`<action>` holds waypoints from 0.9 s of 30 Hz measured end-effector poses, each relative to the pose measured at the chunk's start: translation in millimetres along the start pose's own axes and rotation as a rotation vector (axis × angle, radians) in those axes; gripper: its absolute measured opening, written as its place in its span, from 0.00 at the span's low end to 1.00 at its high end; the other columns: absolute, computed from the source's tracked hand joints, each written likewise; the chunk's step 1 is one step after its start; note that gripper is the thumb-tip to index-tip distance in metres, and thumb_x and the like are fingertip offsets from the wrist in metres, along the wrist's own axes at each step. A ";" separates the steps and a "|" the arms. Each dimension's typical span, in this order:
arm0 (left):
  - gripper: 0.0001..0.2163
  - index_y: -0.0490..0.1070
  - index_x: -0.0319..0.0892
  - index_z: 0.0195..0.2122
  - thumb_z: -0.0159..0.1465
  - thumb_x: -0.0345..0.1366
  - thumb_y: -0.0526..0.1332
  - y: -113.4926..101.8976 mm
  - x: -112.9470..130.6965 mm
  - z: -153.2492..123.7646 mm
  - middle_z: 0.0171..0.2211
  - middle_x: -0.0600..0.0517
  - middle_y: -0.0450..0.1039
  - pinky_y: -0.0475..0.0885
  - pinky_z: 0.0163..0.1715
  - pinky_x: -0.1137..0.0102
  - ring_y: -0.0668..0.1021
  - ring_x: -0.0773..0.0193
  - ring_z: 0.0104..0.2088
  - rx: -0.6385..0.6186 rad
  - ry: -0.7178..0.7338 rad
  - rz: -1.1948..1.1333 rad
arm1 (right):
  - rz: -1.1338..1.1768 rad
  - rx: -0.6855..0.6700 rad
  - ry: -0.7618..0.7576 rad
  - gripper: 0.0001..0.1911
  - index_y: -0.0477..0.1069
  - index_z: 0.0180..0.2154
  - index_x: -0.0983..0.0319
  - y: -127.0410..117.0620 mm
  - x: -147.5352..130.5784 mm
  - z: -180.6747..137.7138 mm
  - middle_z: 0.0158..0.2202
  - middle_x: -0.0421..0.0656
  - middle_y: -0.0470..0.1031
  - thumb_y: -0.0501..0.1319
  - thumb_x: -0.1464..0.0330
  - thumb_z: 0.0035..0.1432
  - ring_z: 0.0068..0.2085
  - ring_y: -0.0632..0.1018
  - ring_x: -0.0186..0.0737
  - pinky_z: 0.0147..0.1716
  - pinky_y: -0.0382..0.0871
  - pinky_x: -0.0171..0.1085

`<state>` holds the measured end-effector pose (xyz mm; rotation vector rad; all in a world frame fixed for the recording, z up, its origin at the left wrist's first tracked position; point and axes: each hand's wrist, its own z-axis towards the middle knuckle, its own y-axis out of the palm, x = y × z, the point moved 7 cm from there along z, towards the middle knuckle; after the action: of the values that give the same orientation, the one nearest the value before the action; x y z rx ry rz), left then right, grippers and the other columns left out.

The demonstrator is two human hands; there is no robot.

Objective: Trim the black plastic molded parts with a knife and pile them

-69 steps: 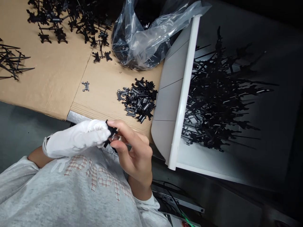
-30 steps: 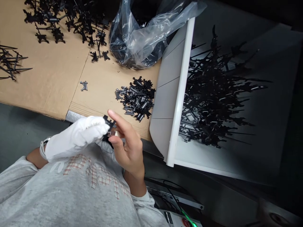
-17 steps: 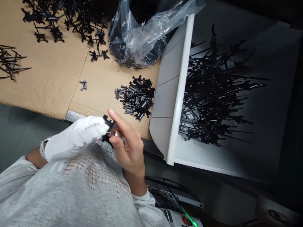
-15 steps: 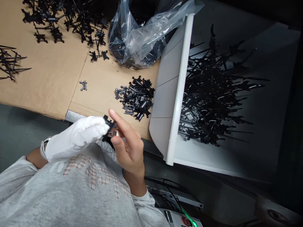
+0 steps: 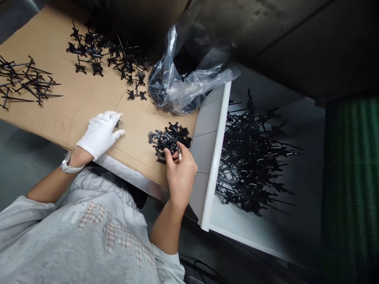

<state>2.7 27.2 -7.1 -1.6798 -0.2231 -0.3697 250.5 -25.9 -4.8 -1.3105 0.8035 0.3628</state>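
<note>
The right hand (image 5: 180, 173) sits just left of the white bin (image 5: 215, 157), its fingers (image 5: 171, 154) curled in and nearly closed, pinching a slim silver piece (image 5: 179, 153) against the thumb; we cannot tell what the piece is. Those fingertips are at the near edge of a small pile of black plastic parts (image 5: 168, 140), which lies just left of the bin on a cardboard sheet (image 5: 74, 94). The left hand (image 5: 100, 134), in a white glove, rests on the cardboard well left of the bin, its fingers spread open. A small black part (image 5: 117, 124) lies just beside those fingers, and we see no grip on it. A white band (image 5: 68, 167) circles the left wrist. A clear plastic bag (image 5: 189, 79) holding dark parts slumps against the bin's far end. Farther left of the bin, on the cardboard, lie loose clusters of black parts (image 5: 100, 59) and, beyond them, a spread of long black spiked pieces (image 5: 29, 81). Inside the bin, a large tangled heap of black pieces (image 5: 251, 157) lies past the white rim. We also record a grey sweatshirt (image 5: 89, 236) with plaid lettering, below and left of the bin.
</note>
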 end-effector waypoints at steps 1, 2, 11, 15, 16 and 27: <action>0.24 0.67 0.37 0.64 0.68 0.38 0.61 -0.2 -8.2 8.2 0.63 0.35 0.69 0.68 0.58 0.51 0.74 0.40 0.59 0.003 -0.021 0.094 | -0.076 0.005 0.010 0.22 0.75 0.54 0.69 1.8 1.6 4.8 0.39 0.51 0.78 0.64 0.63 0.62 0.37 0.77 0.46 0.44 0.73 0.46; 0.23 0.68 0.37 0.63 0.68 0.38 0.61 1.1 -14.9 15.4 0.62 0.36 0.69 0.69 0.58 0.50 0.74 0.39 0.59 -0.018 -0.035 0.146 | -0.130 0.009 0.012 0.23 0.74 0.55 0.71 3.4 2.0 8.4 0.42 0.54 0.79 0.63 0.64 0.63 0.41 0.78 0.49 0.48 0.73 0.49; 0.04 0.80 0.41 0.39 0.64 0.33 0.66 6.5 -6.3 15.1 0.40 0.47 0.82 0.75 0.45 0.68 0.82 0.57 0.42 -0.010 0.047 -0.147 | 0.169 -0.009 0.077 0.25 0.72 0.56 0.65 0.4 -4.9 -3.6 0.39 0.49 0.76 0.62 0.59 0.62 0.37 0.76 0.44 0.40 0.74 0.44; 0.04 0.80 0.40 0.37 0.64 0.32 0.65 -16.2 29.8 -30.1 0.35 0.48 0.82 0.77 0.40 0.71 0.82 0.62 0.34 0.310 0.354 -0.525 | 0.756 -0.440 0.141 0.22 0.75 0.47 0.60 38.0 -28.5 -29.0 0.32 0.38 0.70 0.67 0.52 0.59 0.22 0.63 0.28 0.20 0.60 0.31; 0.04 0.80 0.40 0.37 0.64 0.31 0.65 -20.4 36.9 -41.3 0.35 0.48 0.83 0.77 0.38 0.71 0.82 0.63 0.33 0.349 0.441 -0.596 | 0.889 -0.535 0.156 0.22 0.76 0.44 0.59 46.6 -36.2 -35.1 0.30 0.36 0.69 0.68 0.51 0.56 0.21 0.61 0.26 0.18 0.57 0.30; 0.18 0.79 0.42 0.46 0.57 0.42 0.76 -24.1 47.3 -66.7 0.41 0.45 0.81 0.81 0.39 0.67 0.83 0.59 0.38 0.247 0.465 -0.926 | 1.192 -0.444 0.132 0.17 0.76 0.29 0.59 31.0 -52.3 -36.6 0.21 0.34 0.71 0.73 0.53 0.52 0.16 0.55 0.22 0.14 0.51 0.29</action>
<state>30.5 -38.3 39.9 -1.1169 -0.6649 -1.3418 182.7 -42.5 8.1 -1.1190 1.6408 1.4676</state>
